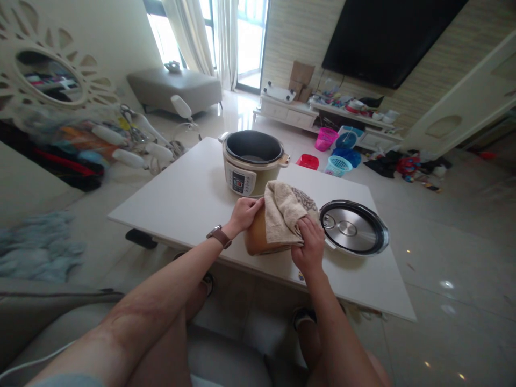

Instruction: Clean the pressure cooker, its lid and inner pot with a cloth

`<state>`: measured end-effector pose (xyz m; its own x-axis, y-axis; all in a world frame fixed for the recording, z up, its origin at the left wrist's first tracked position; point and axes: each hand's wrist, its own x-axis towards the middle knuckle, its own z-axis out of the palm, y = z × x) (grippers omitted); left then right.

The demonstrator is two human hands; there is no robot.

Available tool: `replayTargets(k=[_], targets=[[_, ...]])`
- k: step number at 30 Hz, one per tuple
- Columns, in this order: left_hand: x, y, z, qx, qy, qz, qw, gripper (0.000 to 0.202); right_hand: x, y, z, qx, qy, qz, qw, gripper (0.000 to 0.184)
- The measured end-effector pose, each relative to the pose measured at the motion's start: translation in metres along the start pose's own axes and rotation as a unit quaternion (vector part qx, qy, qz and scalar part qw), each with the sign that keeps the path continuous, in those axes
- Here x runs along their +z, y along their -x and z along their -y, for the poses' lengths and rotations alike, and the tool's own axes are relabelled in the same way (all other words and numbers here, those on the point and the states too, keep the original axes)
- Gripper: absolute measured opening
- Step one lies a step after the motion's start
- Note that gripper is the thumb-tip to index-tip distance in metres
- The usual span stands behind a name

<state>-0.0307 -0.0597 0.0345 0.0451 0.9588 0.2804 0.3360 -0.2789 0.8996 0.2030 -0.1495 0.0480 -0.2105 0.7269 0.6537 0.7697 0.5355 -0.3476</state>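
An amber-brown cooker inner pot (256,235) is tilted over the table's near edge. My left hand (244,215) is closed on its upper left side. A beige cloth (282,212) with a dark pattern at one corner is draped over the pot. With my right hand (309,244) I grip the cloth against the pot's right side; some fingertips are hidden in the folds. Just behind stands a cream electric pressure cooker (258,180), lidless, its dark inside showing. The cooker lid (350,228) lies underside up to the right of my right hand.
The white table (173,201) carries the cooker and lid. Beyond it, plastic baskets (337,165) stand on the tiled floor before a cluttered TV cabinet (288,112). White lamp-like arms (129,158) rise by the table's left edge. A grey bench (177,88) stands near the window.
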Motion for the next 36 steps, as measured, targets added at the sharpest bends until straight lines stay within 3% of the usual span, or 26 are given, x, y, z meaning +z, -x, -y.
replayTargets(k=[4, 10, 13, 18, 22, 26, 30, 33, 36], targets=[[0.002, 0.005, 0.005, -0.017, 0.034, -0.025, 0.999, 0.065, 0.005, -0.003, -0.014, 0.154, -0.085, -0.047, 0.983, 0.05], [0.01, 0.011, 0.02, -0.028, 0.077, -0.055, 0.995, 0.063, 0.013, -0.005, -0.033, 0.391, -0.175, -0.116, 0.896, 0.046], [0.01, 0.009, 0.021, -0.025, 0.057, -0.046, 0.997, 0.061, 0.015, -0.004, -0.041, 0.43, -0.193, -0.131, 0.872, 0.051], [0.001, 0.001, 0.006, 0.022, 0.0, -0.001, 1.0, 0.054, 0.017, -0.002, -0.044, 0.44, -0.176, -0.14, 0.87, 0.051], [-0.003, -0.003, -0.007, 0.022, -0.006, 0.011, 1.0, 0.055, 0.02, -0.002, -0.039, 0.412, -0.184, -0.122, 0.884, 0.047], [-0.004, -0.004, -0.008, -0.009, -0.007, 0.025, 1.0, 0.062, 0.02, 0.0, -0.028, 0.34, -0.146, -0.114, 0.922, 0.04], [-0.005, -0.004, -0.002, -0.023, 0.006, 0.036, 0.999, 0.065, 0.01, 0.003, -0.012, 0.182, -0.056, -0.068, 0.979, 0.041], [-0.005, -0.005, 0.002, -0.026, 0.018, 0.037, 0.999, 0.066, 0.002, 0.002, -0.002, 0.035, 0.001, 0.006, 0.999, 0.048], [-0.005, -0.005, 0.004, -0.031, 0.028, 0.046, 0.998, 0.067, -0.001, -0.001, 0.001, 0.009, 0.001, 0.017, 1.0, 0.054]])
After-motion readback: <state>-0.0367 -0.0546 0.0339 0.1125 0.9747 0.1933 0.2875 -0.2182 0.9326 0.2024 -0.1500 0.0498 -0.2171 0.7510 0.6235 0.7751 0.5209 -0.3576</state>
